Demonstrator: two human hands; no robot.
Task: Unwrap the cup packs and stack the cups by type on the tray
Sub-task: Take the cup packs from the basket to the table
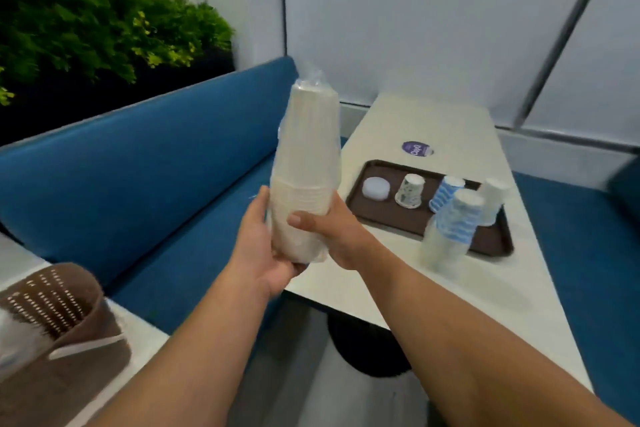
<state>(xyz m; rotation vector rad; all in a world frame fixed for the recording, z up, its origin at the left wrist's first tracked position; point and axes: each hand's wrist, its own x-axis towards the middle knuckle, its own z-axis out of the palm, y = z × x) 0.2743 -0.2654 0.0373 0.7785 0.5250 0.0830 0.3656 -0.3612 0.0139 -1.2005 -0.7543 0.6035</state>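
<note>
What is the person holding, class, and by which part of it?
A wrapped pack of white cups, held upright by its lower end. The left hand cups the bottom and the right hand grips the side just above it.

1. Left hand [258, 246]: raised, palm cupped under the base of the cup pack [306, 177], fingers curled.
2. Right hand [332, 229]: grips its side, thumb across the front.
3. Both forearms extended forward.

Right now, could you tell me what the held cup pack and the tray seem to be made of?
Cup pack: matte off-white cups, probably paper, inside thin clear glossy film, bunched at the top. Tray: dark brown, probably moulded plastic, with a raised rim.
</note>
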